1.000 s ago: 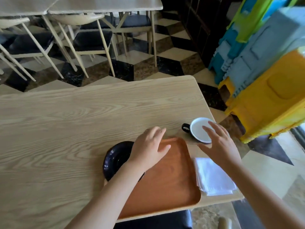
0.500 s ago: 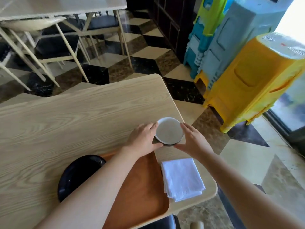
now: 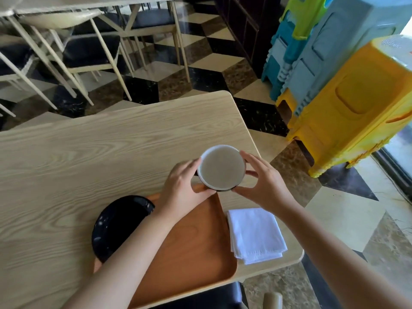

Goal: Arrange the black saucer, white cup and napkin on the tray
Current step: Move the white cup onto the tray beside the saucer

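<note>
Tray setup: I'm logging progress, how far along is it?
Done: the black saucer overlaps the tray corner. In hand: the left hand and right hand hold the white cup at the tray's far edge. Left: the napkin lies on the table.

A pale wood-grain table point(image 3: 93, 152) fills the left and middle of the frame. Beyond it, in the upper left, stand light-framed chairs with dark seats point(image 3: 89, 52) beside another table point(image 3: 66, 3). The floor point(image 3: 200, 70) is patterned in black, brown and cream tiles. Stacked plastic stools, yellow point(image 3: 352, 108), blue point(image 3: 334, 41) and green point(image 3: 303, 16), crowd the upper right, where daylight enters at the frame's right edge.
</note>
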